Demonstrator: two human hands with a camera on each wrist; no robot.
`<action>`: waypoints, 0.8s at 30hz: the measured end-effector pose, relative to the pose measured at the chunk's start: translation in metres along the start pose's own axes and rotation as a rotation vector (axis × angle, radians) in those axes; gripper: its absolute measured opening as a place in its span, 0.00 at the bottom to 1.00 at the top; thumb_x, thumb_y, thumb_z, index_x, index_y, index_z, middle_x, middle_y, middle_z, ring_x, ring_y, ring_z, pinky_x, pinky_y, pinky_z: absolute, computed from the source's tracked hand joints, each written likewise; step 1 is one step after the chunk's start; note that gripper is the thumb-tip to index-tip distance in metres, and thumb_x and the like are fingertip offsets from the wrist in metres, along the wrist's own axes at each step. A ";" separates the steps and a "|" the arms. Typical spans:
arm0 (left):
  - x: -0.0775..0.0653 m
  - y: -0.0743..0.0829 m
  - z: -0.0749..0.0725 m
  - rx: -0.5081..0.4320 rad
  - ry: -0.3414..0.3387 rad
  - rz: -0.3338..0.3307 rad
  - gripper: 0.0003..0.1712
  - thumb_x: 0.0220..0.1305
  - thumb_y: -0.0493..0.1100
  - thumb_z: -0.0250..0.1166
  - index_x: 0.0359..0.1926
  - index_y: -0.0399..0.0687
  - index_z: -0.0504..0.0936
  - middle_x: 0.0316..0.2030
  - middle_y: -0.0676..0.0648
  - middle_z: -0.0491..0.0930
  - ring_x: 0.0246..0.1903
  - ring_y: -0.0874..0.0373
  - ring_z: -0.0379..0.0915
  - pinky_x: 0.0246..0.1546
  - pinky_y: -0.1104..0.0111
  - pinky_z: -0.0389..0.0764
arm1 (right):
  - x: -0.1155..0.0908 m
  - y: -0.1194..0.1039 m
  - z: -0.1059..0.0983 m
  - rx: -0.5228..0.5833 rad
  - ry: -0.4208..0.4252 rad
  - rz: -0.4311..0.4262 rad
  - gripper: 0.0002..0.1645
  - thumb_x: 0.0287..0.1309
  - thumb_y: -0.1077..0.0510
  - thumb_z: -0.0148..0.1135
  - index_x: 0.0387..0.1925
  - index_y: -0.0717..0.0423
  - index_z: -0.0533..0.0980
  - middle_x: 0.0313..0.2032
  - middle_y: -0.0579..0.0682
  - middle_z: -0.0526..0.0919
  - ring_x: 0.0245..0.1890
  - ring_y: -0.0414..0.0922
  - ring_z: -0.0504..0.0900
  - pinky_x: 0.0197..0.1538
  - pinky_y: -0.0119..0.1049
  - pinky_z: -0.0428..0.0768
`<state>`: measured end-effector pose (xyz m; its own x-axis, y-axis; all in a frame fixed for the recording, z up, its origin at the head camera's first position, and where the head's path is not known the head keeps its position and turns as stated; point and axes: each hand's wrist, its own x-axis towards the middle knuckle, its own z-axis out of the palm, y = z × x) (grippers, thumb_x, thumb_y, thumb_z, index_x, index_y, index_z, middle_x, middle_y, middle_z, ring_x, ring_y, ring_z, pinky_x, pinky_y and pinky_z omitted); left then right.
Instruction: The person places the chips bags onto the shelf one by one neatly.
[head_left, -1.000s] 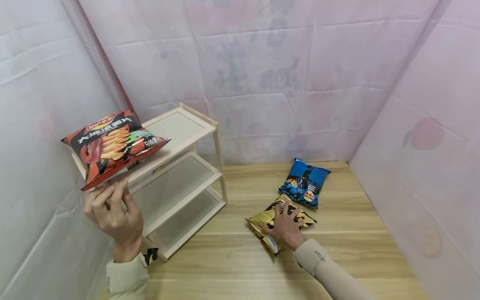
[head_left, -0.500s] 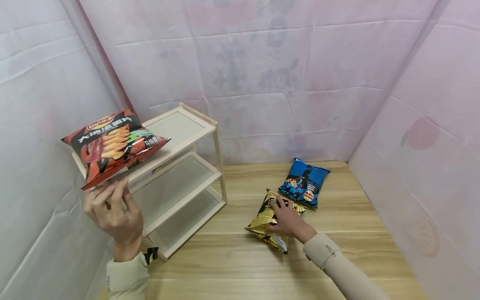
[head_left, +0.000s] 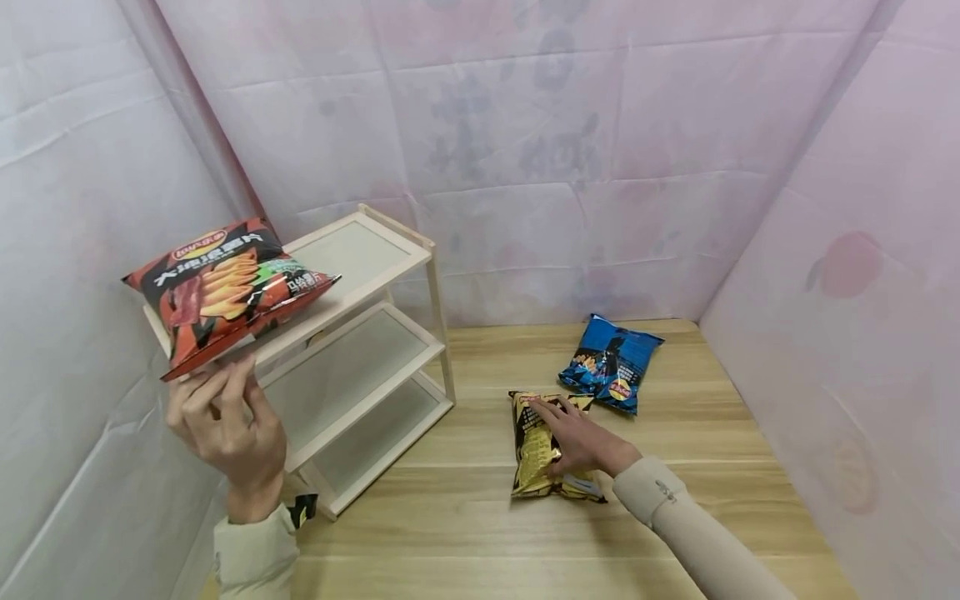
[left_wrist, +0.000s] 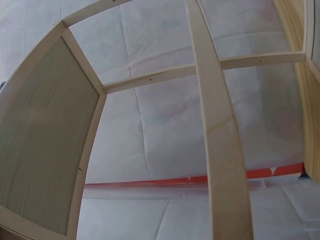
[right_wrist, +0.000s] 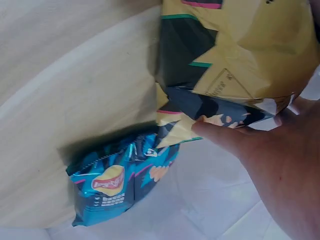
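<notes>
A red and black chip bag lies over the left end of the wooden rack's top shelf, its lower edge overhanging the front rail. Below it is my left hand, fingers curled, the tips at that edge and partly hidden by the bag. The left wrist view shows the rack's rails and neither hand nor bag. On the table, my right hand grips a yellow and black chip bag from above. The right wrist view has the thumb against one end of that bag.
Just behind the yellow bag lies a blue chip bag on the wood-grain table. The rack's middle shelf and bottom shelf show bare panels. Pale printed sheets enclose the table at the back and both sides.
The yellow bag has turned under my right hand, from lying slantwise to nearly upright in the head view, and sits farther from the blue bag. My left hand and the red bag stay still.
</notes>
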<state>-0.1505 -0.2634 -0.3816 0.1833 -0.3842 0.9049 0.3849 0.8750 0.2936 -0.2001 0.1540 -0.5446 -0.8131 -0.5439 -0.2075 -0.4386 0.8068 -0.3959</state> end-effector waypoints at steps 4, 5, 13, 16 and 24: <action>0.000 -0.001 0.001 0.005 0.000 -0.002 0.05 0.69 0.34 0.68 0.38 0.39 0.90 0.39 0.38 0.79 0.52 0.43 0.74 0.66 0.60 0.70 | 0.001 0.002 0.003 -0.006 -0.014 -0.001 0.73 0.49 0.42 0.84 0.86 0.49 0.47 0.85 0.56 0.52 0.83 0.74 0.48 0.71 0.83 0.58; -0.001 -0.002 0.001 0.007 -0.001 -0.001 0.04 0.69 0.34 0.68 0.38 0.39 0.90 0.39 0.38 0.79 0.52 0.43 0.74 0.66 0.60 0.70 | 0.001 0.002 0.003 -0.012 -0.010 -0.003 0.74 0.49 0.41 0.84 0.86 0.50 0.47 0.85 0.56 0.52 0.83 0.74 0.48 0.71 0.83 0.58; -0.002 0.000 0.002 0.006 0.011 -0.012 0.05 0.65 0.29 0.69 0.38 0.40 0.89 0.39 0.38 0.79 0.52 0.43 0.73 0.67 0.57 0.70 | -0.030 -0.022 -0.003 -0.081 0.181 0.002 0.75 0.43 0.42 0.87 0.84 0.57 0.52 0.84 0.65 0.51 0.82 0.75 0.51 0.69 0.87 0.53; -0.002 -0.004 0.002 0.009 0.015 -0.009 0.06 0.64 0.29 0.69 0.39 0.41 0.90 0.39 0.39 0.79 0.52 0.43 0.74 0.67 0.56 0.69 | -0.049 -0.043 0.012 -0.168 0.255 0.022 0.67 0.44 0.54 0.87 0.81 0.61 0.58 0.81 0.69 0.56 0.79 0.77 0.56 0.70 0.85 0.56; -0.005 -0.005 0.001 0.014 -0.004 -0.021 0.04 0.67 0.32 0.69 0.38 0.41 0.90 0.39 0.39 0.79 0.52 0.44 0.73 0.68 0.55 0.69 | -0.051 -0.064 0.092 -0.596 0.559 0.104 0.37 0.61 0.68 0.63 0.73 0.57 0.71 0.74 0.66 0.71 0.70 0.71 0.74 0.66 0.66 0.79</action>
<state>-0.1540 -0.2655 -0.3873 0.1719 -0.4017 0.8995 0.3756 0.8708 0.3172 -0.0955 0.1087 -0.5907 -0.8624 -0.3912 0.3212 -0.3522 0.9196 0.1743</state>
